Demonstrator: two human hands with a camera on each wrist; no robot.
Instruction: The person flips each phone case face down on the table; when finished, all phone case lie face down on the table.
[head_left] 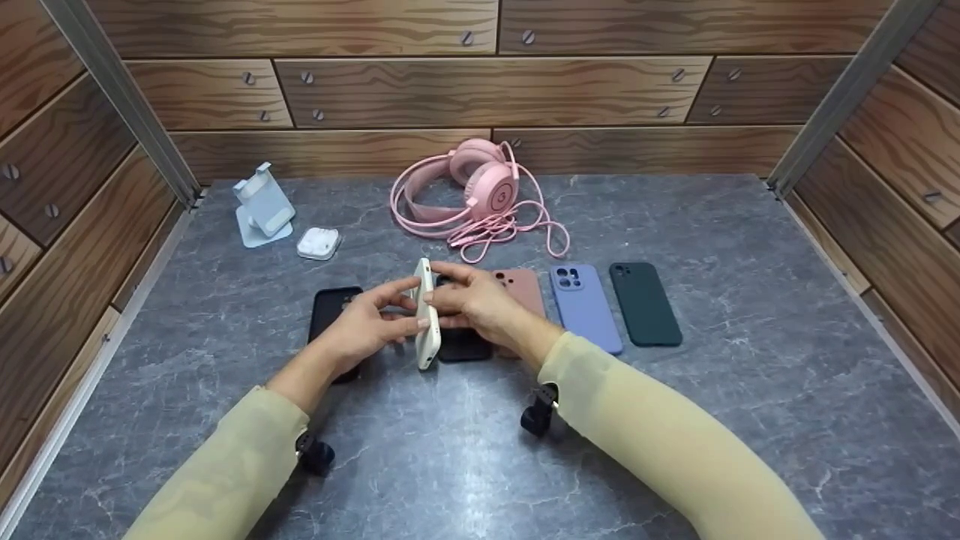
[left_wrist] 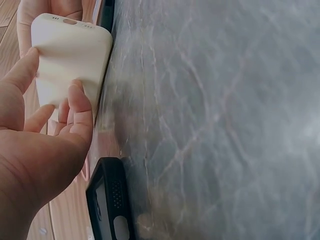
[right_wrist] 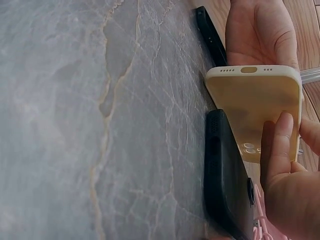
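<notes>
A cream phone case [head_left: 427, 349] stands on edge between both hands over the table. My left hand [head_left: 364, 326] holds it from the left, its fingertips against the smooth broad face [left_wrist: 67, 55] in the left wrist view. From the right, my right hand [head_left: 484, 304] grips it, with fingers on the other face [right_wrist: 255, 95], where camera holes show. A black phone case [head_left: 326, 307] lies by the left hand and forearm. Beneath the right hand is another black case [head_left: 465, 346], partly covered. A dusty-pink case [head_left: 529, 289] lies just beyond, half hidden by that hand.
Farther right lie a periwinkle case [head_left: 589, 319] and a dark green case [head_left: 646, 304]. Pink headphones [head_left: 491, 191] with a coiled cable sit at the back. At the back left are a pale blue phone stand [head_left: 266, 206] and a small white earbud case [head_left: 319, 244].
</notes>
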